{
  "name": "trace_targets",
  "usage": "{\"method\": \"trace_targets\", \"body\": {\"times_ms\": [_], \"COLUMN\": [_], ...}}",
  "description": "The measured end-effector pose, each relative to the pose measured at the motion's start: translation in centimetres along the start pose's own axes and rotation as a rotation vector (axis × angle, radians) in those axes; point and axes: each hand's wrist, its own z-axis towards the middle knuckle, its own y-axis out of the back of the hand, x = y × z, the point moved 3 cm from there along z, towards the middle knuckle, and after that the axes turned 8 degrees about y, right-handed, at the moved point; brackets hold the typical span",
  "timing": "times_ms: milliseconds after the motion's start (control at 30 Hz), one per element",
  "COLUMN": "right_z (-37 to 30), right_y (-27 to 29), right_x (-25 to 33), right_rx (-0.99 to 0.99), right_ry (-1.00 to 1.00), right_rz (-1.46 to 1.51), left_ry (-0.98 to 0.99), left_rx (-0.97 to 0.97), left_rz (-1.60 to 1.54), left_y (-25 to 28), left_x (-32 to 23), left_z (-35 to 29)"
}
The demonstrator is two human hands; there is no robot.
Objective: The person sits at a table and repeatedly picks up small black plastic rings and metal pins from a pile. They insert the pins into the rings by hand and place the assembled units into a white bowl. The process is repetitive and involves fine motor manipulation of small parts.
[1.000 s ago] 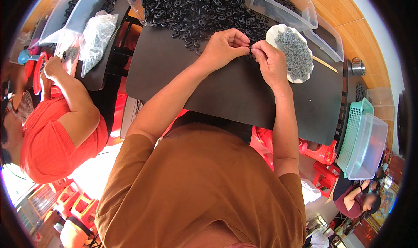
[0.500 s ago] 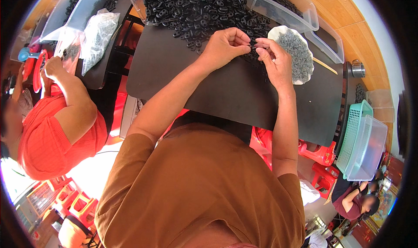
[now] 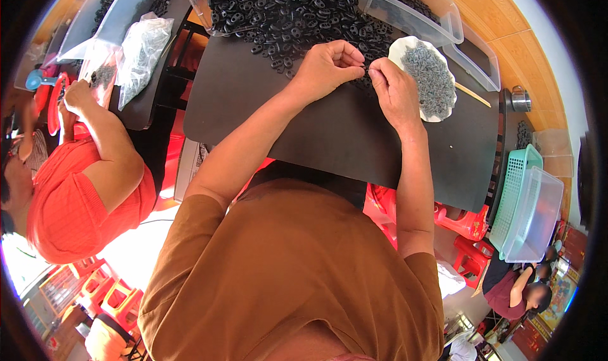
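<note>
My left hand (image 3: 330, 69) is over the black table, thumb and index finger pinched at the edge of a heap of small black plastic pieces (image 3: 285, 9) with two holes. Just to its right, my right hand (image 3: 396, 94) pinches close to the left fingertips, its fingers curled. Whatever lies between the fingertips is dark and too small to make out. Beside the right hand stands a white scalloped dish (image 3: 403, 44) filled with tiny grey pieces (image 3: 430, 82), perhaps springs.
A clear plastic bin (image 3: 411, 12) with black pieces stands behind the dish. A wooden stick (image 3: 473, 95) sticks out from the dish's right. A metal cup (image 3: 520, 99) and a green basket (image 3: 514, 193) are further right. At left, a person in red (image 3: 95, 196) works beside a plastic bag (image 3: 144, 54).
My right hand has turned and closed its fingers near the left fingertips, shifting slightly left. My left hand has stayed in place.
</note>
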Motion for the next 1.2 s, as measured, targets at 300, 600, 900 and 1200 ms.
{"method": "trace_targets", "body": {"times_ms": [300,600,900,1200], "right_z": [-0.3,-0.4,-0.6,-0.8], "right_y": [-0.7,0.0,-1.8,-1.7], "right_x": [-0.4,-1.4,-2.1,-2.0], "right_rx": [0.044,0.005,-0.191,-0.105], "right_ry": [-0.066,-0.146,-0.209,-0.332], "right_rz": [0.102,0.254,0.558,0.541], "left_ry": [-0.018,0.02,0.059,-0.034], "left_rx": [0.022,0.006,0.041,-0.045], "left_rz": [0.043,-0.149,-0.516,0.022], "left_y": [-0.1,-0.3,-0.7,-0.2], "left_x": [0.3,0.4,1.4,-0.4], "left_z": [0.1,0.1,0.2,-0.4]}}
